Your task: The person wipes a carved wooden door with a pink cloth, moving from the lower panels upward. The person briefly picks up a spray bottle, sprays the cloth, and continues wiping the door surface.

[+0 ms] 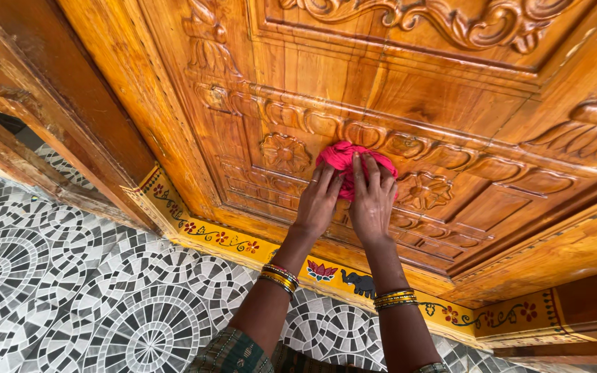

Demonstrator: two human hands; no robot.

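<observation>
A bunched pink cloth (pixel 345 157) lies pressed against the lower carved panel of a polished wooden door (pixel 395 90). My left hand (pixel 318 200) and my right hand (pixel 373 199) sit side by side on the cloth, fingers spread over its lower edge and pushing it onto the carving. A carved flower (pixel 285 153) lies just left of the cloth and another carved flower (pixel 424 190) just right of it. Both wrists wear gold bangles.
A yellow painted threshold (pixel 243 243) with flowers, a lotus and an elephant runs under the door. Grey and white mosaic floor tiles (pixel 70 290) spread below. The wooden door frame (pixel 57 103) stands at the left.
</observation>
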